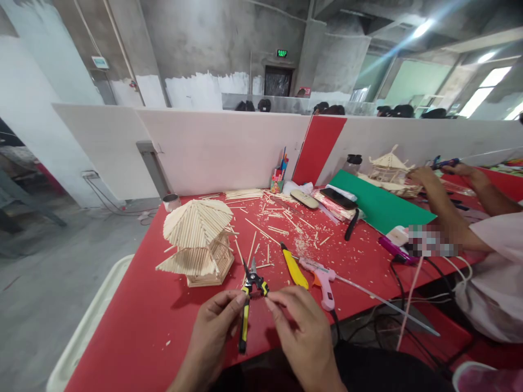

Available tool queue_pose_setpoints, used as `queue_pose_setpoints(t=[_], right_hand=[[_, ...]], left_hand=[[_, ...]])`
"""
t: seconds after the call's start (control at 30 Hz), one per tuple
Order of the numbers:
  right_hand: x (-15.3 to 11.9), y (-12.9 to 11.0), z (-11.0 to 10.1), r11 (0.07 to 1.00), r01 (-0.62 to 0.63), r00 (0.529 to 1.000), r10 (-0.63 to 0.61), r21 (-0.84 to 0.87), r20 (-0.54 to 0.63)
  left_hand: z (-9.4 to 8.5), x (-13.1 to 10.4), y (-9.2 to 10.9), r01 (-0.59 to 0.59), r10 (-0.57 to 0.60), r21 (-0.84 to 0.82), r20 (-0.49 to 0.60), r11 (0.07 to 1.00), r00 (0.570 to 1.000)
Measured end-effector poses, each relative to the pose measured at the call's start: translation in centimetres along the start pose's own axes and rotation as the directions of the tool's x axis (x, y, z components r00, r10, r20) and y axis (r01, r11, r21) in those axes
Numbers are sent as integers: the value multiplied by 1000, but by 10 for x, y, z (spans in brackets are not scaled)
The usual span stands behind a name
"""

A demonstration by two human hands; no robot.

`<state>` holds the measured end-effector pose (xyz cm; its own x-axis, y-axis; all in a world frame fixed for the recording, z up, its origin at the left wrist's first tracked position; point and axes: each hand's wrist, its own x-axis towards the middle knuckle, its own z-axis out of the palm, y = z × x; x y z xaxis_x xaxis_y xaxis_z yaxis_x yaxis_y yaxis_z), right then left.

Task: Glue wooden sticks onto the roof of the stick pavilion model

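Note:
Near the table's front edge, my left hand (214, 332) pinches the yellow-and-black handle of a pair of cutters (254, 279). The fingers of my right hand (300, 329) are closed at the other handle, beside the coil spring. The cutters' blades point away from me and stand apart. A pavilion model of wooden sticks (198, 239) stands to the left, beyond my left hand. Right of the cutters lie a yellow-handled tool (295, 268) and a pink glue gun (322, 279) with a long clear stick in it.
Loose sticks (245, 194) and shavings cover the middle of the red table (134, 305). Behind are a cup (171, 202), a pen holder (277, 182) and a green board (379, 204). At the right, a person's hands (425, 177) work near another stick model (390, 166). Cables hang at the front right.

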<state>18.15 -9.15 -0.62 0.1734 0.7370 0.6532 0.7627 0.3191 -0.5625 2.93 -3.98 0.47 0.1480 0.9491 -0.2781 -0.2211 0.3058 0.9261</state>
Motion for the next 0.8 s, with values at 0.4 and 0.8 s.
queue_pose_setpoints(t=[0.4,0.8], right_hand=[[19,-38,19,969,105,994,-110,224,9],[16,-34,22,982,85,990,-103,170,100]], left_hand=[[-16,-8,8,3,-2,-15,33,1000,999],[-11,-3,15,-16,16,-4,62,1000,998]])
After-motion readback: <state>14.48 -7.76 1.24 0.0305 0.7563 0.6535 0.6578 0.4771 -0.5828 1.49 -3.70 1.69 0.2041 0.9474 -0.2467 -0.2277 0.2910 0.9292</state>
